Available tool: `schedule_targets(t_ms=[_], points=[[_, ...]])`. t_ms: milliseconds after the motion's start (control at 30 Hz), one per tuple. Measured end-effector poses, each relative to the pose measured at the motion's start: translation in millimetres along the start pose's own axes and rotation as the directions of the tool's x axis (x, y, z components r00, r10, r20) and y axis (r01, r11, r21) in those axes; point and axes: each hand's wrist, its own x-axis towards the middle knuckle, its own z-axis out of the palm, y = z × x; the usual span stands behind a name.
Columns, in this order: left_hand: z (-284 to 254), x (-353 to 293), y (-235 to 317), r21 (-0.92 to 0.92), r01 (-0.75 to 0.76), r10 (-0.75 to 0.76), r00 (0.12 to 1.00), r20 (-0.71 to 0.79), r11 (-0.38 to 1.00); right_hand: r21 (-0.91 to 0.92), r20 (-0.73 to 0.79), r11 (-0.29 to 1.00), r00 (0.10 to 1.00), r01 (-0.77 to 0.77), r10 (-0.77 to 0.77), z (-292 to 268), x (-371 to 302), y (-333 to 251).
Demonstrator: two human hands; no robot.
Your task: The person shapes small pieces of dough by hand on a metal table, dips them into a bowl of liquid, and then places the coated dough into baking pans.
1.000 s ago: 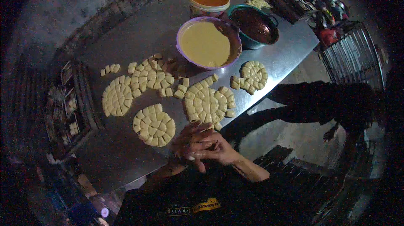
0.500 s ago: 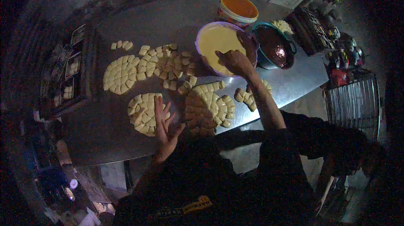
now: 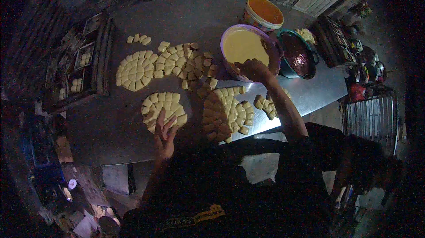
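Left of frame centre, a near-circular round of cut dough (image 3: pixel 164 101) lies flat, long axis indistinct; left hand (image 3: pixel 164 135), fingers parted, overlaps its lower edge. Right of centre, right hand (image 3: pixel 256 70), fingers curled, overlies an upright purple-rimmed bowl (image 3: pixel 274 54); I cannot tell its grip. Bottom: yellow shirt print (image 3: pixel 207 215), blurred.

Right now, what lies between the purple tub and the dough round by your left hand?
Loose dough pieces, mostly in shadow, lie between the purple tub and the dough round, as the head view shows.
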Motion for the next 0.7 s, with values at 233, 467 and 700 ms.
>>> schedule_targets(t_ms=[233, 467, 700], points=[[26, 22, 52, -0.083, 0.244, -0.219, 0.948, 0.23, 0.966, 0.932, 0.01, 0.359, 0.996, -0.04, 0.085, -28, -9, -50], [-6, 7, 54, -0.113, 0.248, -0.251, 0.968, -0.013, 0.962, 0.965, 0.097, 0.256, 0.981, -0.052, -0.166, -93, -83, -250], [-49, 4, 83, -0.105, 0.275, -0.284, 0.955, -0.087, 0.956, 0.547, -0.53, 0.736, 0.846, 0.399, -0.065, -77, -54, -330]])
